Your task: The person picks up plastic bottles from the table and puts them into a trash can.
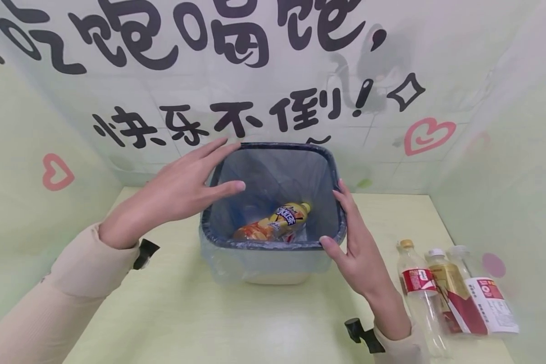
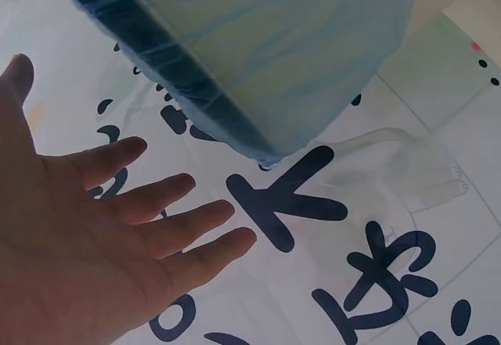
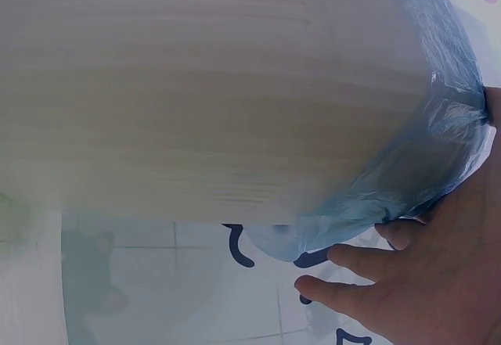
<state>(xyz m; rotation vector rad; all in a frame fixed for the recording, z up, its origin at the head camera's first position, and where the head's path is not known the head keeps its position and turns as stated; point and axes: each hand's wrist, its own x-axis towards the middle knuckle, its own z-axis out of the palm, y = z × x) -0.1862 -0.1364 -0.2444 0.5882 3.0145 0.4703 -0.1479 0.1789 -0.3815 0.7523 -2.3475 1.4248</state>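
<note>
A pale trash bin (image 1: 277, 278) stands on the table, lined with a translucent blue trash bag (image 1: 273, 174) folded out over its rim. Inside lies a drink bottle (image 1: 273, 222) with a yellow cap and an orange-yellow label; something partly hidden shows beneath it. My left hand (image 1: 182, 184) hovers by the bin's left rim with fingers spread, and the left wrist view shows them apart from the bag. At the right rim, my right hand (image 1: 357, 247) touches the bagged edge, its fingers fairly straight along the outer side (image 3: 423, 271) and its thumb near the front corner.
Several plastic bottles lie side by side at the table's right: one with a red label (image 1: 418, 280), one gold and red (image 1: 455, 290), one with a white label (image 1: 491, 303). A white printed sheet (image 1: 264, 86) hangs behind and on both sides of the table (image 1: 173, 313).
</note>
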